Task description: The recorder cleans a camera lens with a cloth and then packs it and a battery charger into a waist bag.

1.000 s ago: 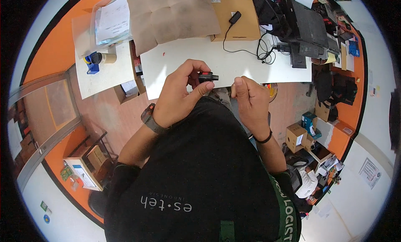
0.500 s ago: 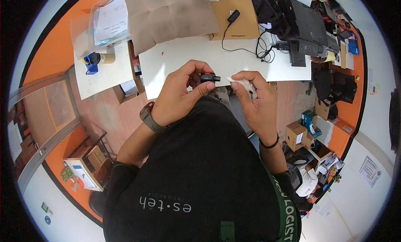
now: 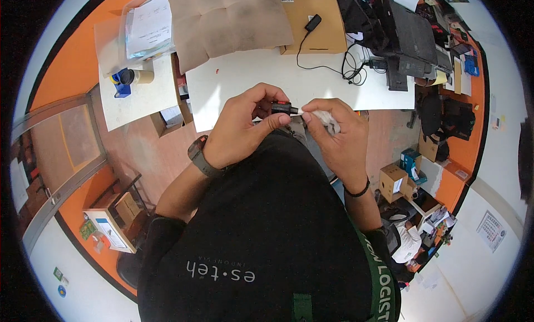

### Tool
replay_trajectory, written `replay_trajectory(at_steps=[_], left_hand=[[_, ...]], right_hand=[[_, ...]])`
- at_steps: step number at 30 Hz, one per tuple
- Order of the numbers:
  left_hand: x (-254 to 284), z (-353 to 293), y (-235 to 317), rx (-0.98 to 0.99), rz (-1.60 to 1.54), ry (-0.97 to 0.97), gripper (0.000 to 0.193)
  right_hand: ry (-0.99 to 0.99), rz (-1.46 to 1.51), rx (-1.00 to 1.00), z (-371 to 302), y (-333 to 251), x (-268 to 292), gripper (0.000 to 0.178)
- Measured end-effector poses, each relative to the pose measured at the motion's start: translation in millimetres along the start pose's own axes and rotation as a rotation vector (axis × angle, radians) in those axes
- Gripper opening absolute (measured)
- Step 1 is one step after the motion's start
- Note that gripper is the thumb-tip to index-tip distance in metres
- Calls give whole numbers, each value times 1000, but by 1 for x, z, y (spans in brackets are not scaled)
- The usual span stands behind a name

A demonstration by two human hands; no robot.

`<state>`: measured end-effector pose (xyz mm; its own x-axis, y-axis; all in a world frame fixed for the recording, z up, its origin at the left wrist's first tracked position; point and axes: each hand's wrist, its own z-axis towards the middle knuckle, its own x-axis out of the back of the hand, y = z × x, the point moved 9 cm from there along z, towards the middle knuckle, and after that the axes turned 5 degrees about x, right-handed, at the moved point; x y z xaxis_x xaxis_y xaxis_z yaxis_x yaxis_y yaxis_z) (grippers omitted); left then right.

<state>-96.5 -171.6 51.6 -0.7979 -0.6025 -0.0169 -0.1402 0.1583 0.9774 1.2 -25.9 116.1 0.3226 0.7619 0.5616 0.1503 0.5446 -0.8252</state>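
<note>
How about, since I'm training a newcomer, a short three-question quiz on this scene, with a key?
1. What does the left hand hold? (a) a cup (b) a small black-and-red piece (c) a pen
2. True or false: the right hand holds whitish, cloth-like material.
3. Fill in: the black corded device lies on a cardboard ____.
Key: 1 b; 2 true; 3 box.

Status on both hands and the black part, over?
Left hand holding black part. Right hand pinching white wad near it, contact unclear. No visible obstruction.
</note>
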Motion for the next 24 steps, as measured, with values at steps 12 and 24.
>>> replay_trajectory(at_steps=[12,24], left_hand=[[-10,-6,-6,172,-181,-79,33],[-5,-7,-13,271,-253,-40,29]], right_hand=[[47,25,-32,-8,4,0,20],[43,-309,444,-12,-26,-12,20]])
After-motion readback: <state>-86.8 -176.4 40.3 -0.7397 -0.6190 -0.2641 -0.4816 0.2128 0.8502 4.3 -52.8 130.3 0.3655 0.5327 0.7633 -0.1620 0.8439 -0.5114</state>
